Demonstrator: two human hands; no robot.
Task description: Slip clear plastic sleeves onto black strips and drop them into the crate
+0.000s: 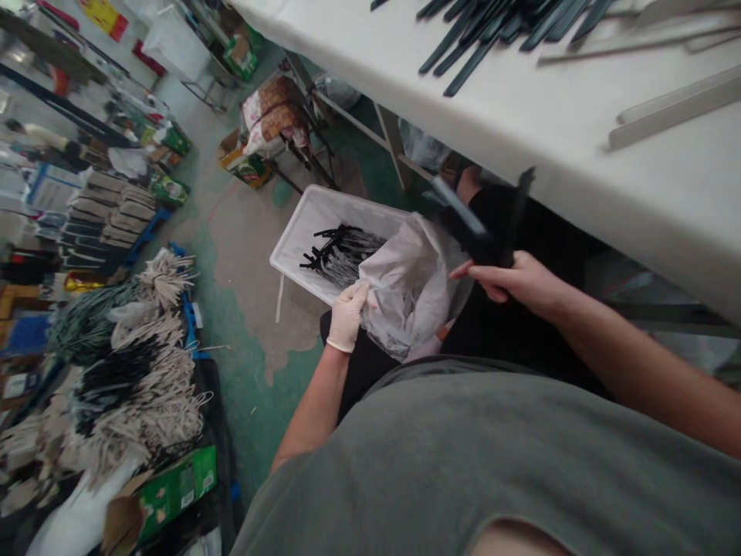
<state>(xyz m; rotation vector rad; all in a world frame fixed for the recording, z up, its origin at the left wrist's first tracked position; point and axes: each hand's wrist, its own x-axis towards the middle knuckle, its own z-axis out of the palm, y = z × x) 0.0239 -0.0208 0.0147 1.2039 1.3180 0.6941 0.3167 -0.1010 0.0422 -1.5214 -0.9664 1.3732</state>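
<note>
In the head view my left hand, in a white glove, pinches the edge of a white plastic bag. The bag bunches over my lap and partly covers a white bin. Inside the bin lies a bundle of black strips, some of them wrapped in clear plastic. My bare right hand is closed around several black strips, smeared by motion, just right of the bag. Its index finger points out towards the bag. How far the strips reach behind the bag is hidden.
A white-covered table runs along the upper right, bearing dark strips and pale strips. Left on the floor are heaps of pale and dark cords. A cushioned stool and green carton stand beyond the bin.
</note>
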